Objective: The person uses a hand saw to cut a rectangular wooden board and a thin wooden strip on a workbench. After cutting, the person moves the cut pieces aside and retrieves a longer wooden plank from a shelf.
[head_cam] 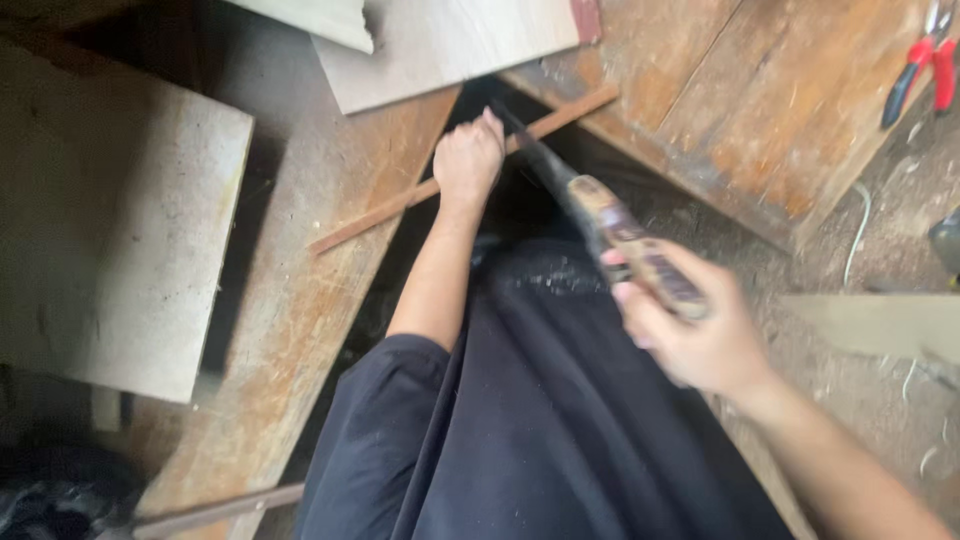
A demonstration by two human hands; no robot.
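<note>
Head cam looking straight down, and we've got both hands busy around a thin wooden strip (400, 205) that runs diagonally from left of centre up toward the top middle of the frame. Our left hand (468, 160) sits near the top centre, fingers clenched down over the strip, pinning it where it crosses a dark gap between the boards. Our right hand (690, 335) is right of centre, fingers wrapped tight around the mottled handle of a handsaw (610, 225). It's blurry, but we can follow the dark blade angling up and left until it meets the strip just beside the left hand's knuckles.

The strip rests on a worn brown plank (300, 330) that slants down to the lower left. Another big weathered board (760, 110) fills the upper right, and a pale sheet of plywood (450, 40) lies along the top edge. A grey slab (130, 230) takes up the left side. Red-handled pliers (925, 65) lie in the upper right corner, well apart from everything we're holding. Dark trousers (540, 400) fill the bottom middle, dusted with pale specks near the saw. Sawdust and shavings cover the ground on the right.
</note>
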